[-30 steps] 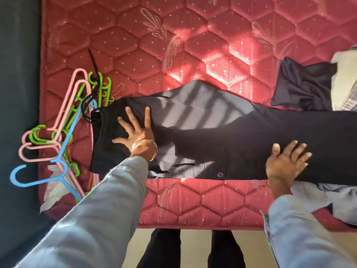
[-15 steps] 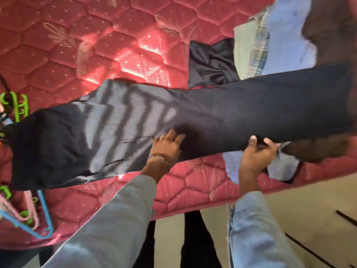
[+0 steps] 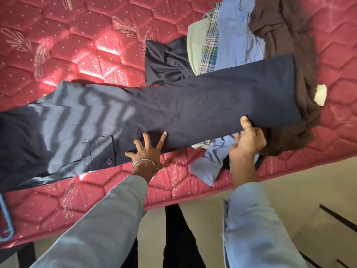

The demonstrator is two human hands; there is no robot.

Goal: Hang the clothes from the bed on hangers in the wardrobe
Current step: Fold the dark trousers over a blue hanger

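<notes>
Dark navy trousers (image 3: 193,109) lie stretched across the red quilted mattress (image 3: 77,45), waist at the left, leg ends at the right. My left hand (image 3: 148,149) presses flat on the near edge of the trousers around the middle, fingers spread. My right hand (image 3: 247,138) grips the near edge of the leg close to its end, thumb on top and fingers under the cloth. A blue hanger (image 3: 6,219) shows only partly at the left edge.
A pile of clothes sits at the right of the bed: a black garment (image 3: 166,62), a checked shirt (image 3: 209,47), a blue shirt (image 3: 237,31) and a brown garment (image 3: 286,28). A light blue shirt (image 3: 210,163) hangs over the near mattress edge. Beige floor (image 3: 289,190) below.
The view swung right, so the hangers left the frame almost entirely. My left hand slid from the waist to the middle of the trousers; my right hand moved along and gripped the leg.
</notes>
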